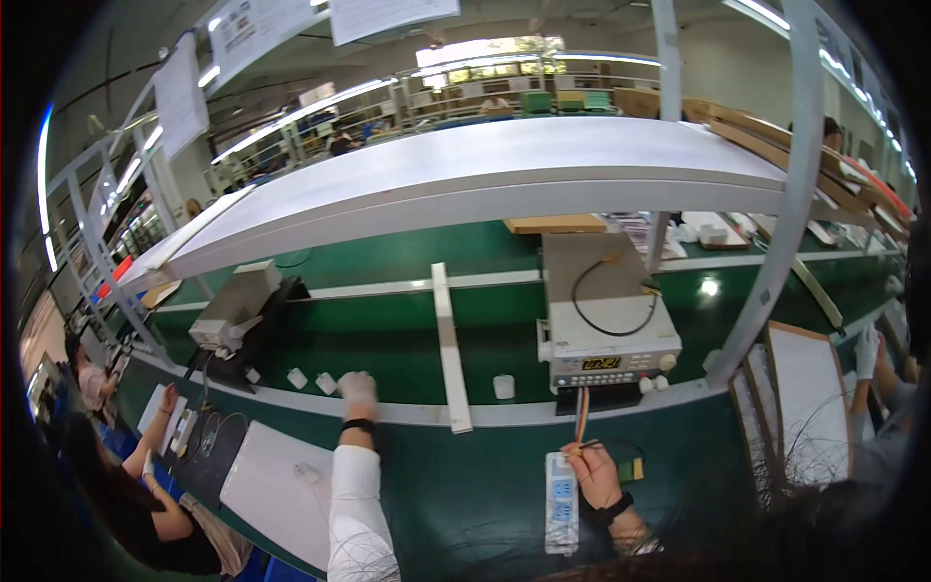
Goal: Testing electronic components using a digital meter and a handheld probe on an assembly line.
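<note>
Green bench; right hand pinches wires, left hand grip unclear; white bar, power strip between.

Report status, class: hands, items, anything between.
Left hand beside small white pieces, grip unclear. Right hand pinching wiring near power strip. White bar between left hand and instrument.

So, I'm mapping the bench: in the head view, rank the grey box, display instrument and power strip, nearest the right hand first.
1. Power strip, just left.
2. Display instrument, straight ahead.
3. Grey box, well to the left.
</note>
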Available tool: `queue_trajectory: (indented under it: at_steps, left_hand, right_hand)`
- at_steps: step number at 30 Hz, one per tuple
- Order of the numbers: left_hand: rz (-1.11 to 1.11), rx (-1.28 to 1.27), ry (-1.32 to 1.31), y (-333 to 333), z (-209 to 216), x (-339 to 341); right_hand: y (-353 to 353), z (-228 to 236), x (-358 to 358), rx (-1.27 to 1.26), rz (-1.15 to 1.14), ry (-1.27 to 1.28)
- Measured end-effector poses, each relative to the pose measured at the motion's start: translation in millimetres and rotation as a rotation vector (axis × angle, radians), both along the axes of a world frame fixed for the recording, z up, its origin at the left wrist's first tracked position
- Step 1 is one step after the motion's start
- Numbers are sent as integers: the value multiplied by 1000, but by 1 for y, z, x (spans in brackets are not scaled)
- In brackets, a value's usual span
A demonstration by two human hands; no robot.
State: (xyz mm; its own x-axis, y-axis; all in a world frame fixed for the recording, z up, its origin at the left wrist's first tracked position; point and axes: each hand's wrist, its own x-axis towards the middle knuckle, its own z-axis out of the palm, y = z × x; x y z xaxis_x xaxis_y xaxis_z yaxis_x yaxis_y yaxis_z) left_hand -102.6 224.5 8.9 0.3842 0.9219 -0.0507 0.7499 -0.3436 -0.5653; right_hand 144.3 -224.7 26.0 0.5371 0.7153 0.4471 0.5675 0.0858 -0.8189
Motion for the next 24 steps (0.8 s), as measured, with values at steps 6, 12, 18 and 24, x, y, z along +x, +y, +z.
queue_trajectory:
  at_steps: [6,12,18,24]
  left_hand:
    - [-7,-98,-760,-60,19,12]
    - [-136,-1405,-1973,-226,52,66]
    - [-133,-1766,-1777,-349,25,92]
    - [-120,-1843,-1764,-383,18,109]
  right_hand:
    - [-5,-15,14,-44,-37,-31]
    - [-10,-17,23,3,-31,42]
    - [2,-21,20,57,3,7]
    - [0,-30,18,67,0,100]
